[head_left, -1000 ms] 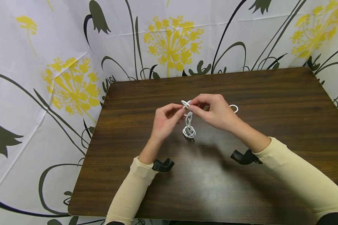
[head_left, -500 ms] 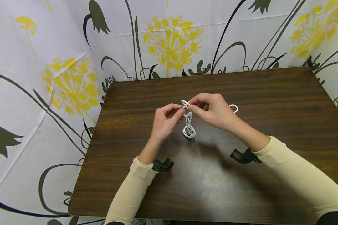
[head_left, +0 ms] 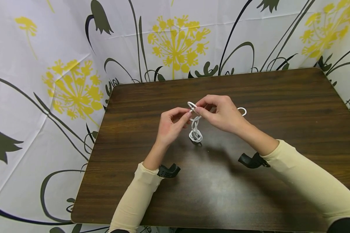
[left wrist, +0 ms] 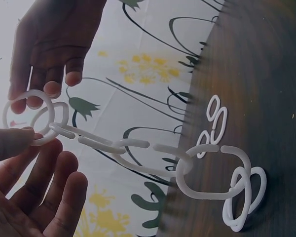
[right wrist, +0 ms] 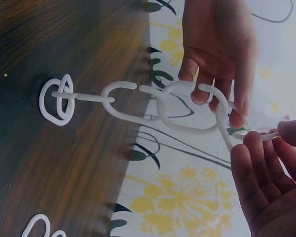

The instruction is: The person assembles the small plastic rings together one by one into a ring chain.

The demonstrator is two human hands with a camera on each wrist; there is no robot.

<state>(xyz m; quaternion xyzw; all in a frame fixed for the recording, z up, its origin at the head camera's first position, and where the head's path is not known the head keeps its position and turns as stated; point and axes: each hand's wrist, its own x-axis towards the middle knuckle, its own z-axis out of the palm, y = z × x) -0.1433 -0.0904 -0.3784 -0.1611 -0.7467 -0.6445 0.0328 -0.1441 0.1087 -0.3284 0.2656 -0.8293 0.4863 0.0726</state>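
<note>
A white plastic chain (head_left: 195, 124) of open-gapped links hangs between my hands, its lower links bunched on the tabletop. My left hand (head_left: 169, 127) pinches a link at the chain's upper end between thumb and index finger. Close beside it, my right hand (head_left: 223, 113) pinches another white link (head_left: 191, 104) with thumb and fingertips. In the left wrist view a rounded link (left wrist: 53, 111) overlaps the chain's top link between both sets of fingertips. Small gaps show in several hanging links (right wrist: 192, 127) in the right wrist view.
Loose white links (left wrist: 217, 123) lie on the dark wood table (head_left: 134, 194), partly hidden behind the right hand in the head view, where one link (head_left: 242, 111) shows. A flower-patterned curtain (head_left: 119, 38) stands behind and left of the table. Black wrist mounts (head_left: 169, 170) sit at the cuffs.
The right hand has risen slightly, and the link it pinches has tilted and lifted a little off the left fingertips. The left hand stays put, with the chain still hanging.
</note>
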